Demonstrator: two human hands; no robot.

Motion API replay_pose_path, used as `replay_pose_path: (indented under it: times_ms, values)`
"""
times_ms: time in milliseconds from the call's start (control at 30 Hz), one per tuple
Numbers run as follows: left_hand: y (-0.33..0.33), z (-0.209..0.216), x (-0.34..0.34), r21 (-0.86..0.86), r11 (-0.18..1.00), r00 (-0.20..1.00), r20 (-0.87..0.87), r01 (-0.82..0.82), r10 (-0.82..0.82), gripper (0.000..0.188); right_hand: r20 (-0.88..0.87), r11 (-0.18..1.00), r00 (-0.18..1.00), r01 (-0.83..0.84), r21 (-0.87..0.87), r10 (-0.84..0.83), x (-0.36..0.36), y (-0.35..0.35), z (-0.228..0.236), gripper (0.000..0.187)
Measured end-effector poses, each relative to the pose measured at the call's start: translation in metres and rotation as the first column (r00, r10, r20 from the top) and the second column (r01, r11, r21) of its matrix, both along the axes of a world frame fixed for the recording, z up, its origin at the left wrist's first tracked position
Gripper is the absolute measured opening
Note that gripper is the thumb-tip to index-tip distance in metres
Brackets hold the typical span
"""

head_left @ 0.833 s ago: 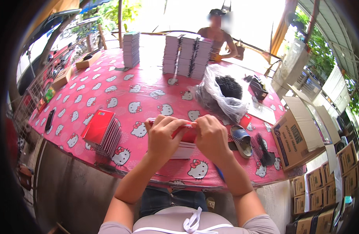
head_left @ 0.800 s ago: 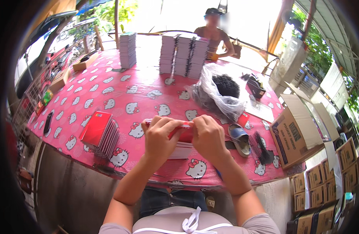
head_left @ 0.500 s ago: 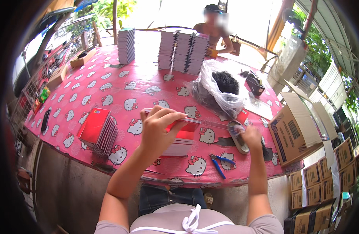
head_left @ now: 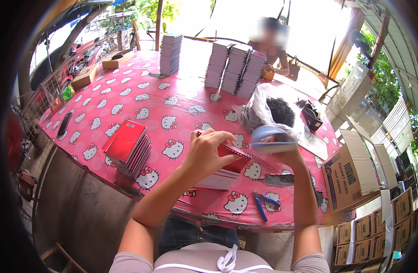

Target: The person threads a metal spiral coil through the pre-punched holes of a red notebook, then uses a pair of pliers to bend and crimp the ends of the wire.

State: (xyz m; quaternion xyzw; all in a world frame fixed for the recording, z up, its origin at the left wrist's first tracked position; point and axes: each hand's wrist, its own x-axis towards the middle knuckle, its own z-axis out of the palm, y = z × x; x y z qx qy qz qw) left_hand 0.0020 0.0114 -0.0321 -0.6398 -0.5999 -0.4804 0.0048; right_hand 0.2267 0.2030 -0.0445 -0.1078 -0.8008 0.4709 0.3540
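My left hand [head_left: 208, 152] is closed on a red notebook [head_left: 238, 164], pinching its top edge between thumb and fingers. A thin red spiral coil [head_left: 264, 164] sticks out to the right from that edge. More notebooks with white page edges [head_left: 218, 182] lie beneath it. My right hand [head_left: 286, 152] grips a blue-grey slipper [head_left: 272, 140], smeared by motion, raised just right of the notebook and above the coil. Blue-handled cutting pliers [head_left: 262, 205] lie near the table's front edge. To the left stands a stack of red spiral notebooks [head_left: 127, 145].
Tall stacks of spiral-bound pads [head_left: 236, 68] stand at the back. A plastic bag of black coils [head_left: 279, 112] sits right of centre, beside a black box [head_left: 311, 116]. An open carton [head_left: 350, 173] flanks the right edge. Across the table sits another person [head_left: 272, 50].
My right hand has picked the slipper up off the table and lifted it beside the notebook. My left hand still grips the notebook. The whole view has shifted slightly.
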Motion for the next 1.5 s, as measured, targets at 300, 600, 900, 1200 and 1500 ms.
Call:
replay_pose_path:
  times_ms: [300,600,900,1200,1500]
  values:
    - [-0.004,0.0,-0.007,-0.078,0.997,0.998,0.059,0.026,-0.022,0.047,0.361,0.95,0.901,0.145,0.277,-0.242,-0.029,-0.013,0.026,0.019]
    - [-0.01,-0.015,-0.026,0.062,0.998,0.909,0.417,-0.009,-0.018,0.037,0.268,0.983,0.948,0.149,0.109,-0.174,-0.045,-0.021,0.038,0.039]
    - [-0.024,-0.044,-0.038,0.086,0.993,0.587,0.801,0.084,-0.119,0.035,0.331,0.838,0.855,0.195,0.509,-0.4,-0.075,-0.021,0.037,0.035]
    - [-0.016,-0.034,-0.037,0.326,0.927,0.719,0.598,0.185,-0.354,0.022,0.488,0.405,0.027,0.6,0.69,-0.873,0.072,-0.033,-0.094,0.039]
    - [-0.034,-0.045,0.004,0.28,0.934,0.975,-0.036,0.221,-0.22,0.021,0.309,0.52,0.498,0.367,0.771,-0.81,0.076,-0.157,-0.151,0.058]
